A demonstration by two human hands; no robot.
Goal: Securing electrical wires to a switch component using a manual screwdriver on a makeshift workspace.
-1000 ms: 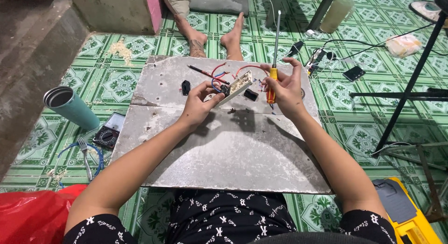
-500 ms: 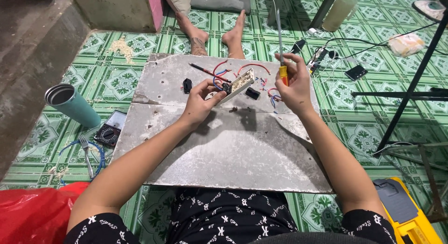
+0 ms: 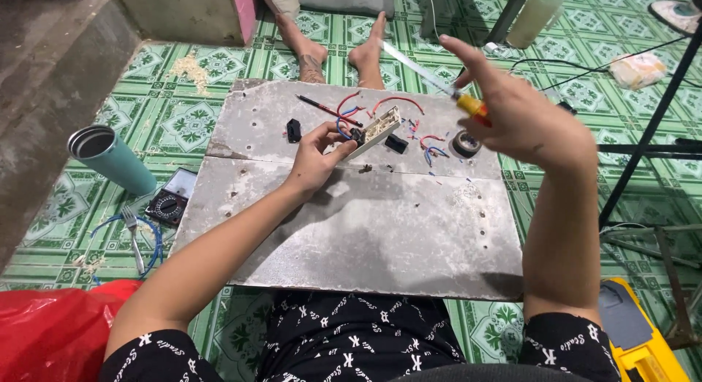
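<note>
My left hand (image 3: pixel 316 160) grips a white switch plate (image 3: pixel 378 129) with red and blue wires (image 3: pixel 349 113) on a grey board (image 3: pixel 365 221), tilting it up off the surface. My right hand (image 3: pixel 523 119) is raised above the board and holds a screwdriver (image 3: pixel 439 82) by its yellow and red handle, the long metal shaft pointing up and left. A black switch module (image 3: pixel 395 143) lies beside the plate, another (image 3: pixel 293 130) further left. A roll of black tape (image 3: pixel 466 143) sits under my right hand.
A teal cup (image 3: pixel 110 159), a multimeter (image 3: pixel 168 204), a fork (image 3: pixel 134 239) and a blue cable lie on the green tiled floor at left. A red bag (image 3: pixel 51 331) is near my left knee, a yellow case (image 3: pixel 643 338) at right. Another person's feet (image 3: pixel 344 49) rest beyond the board.
My right hand has lifted away from the switch plate with the screwdriver, rising up and to the right. My left hand stays on the plate.
</note>
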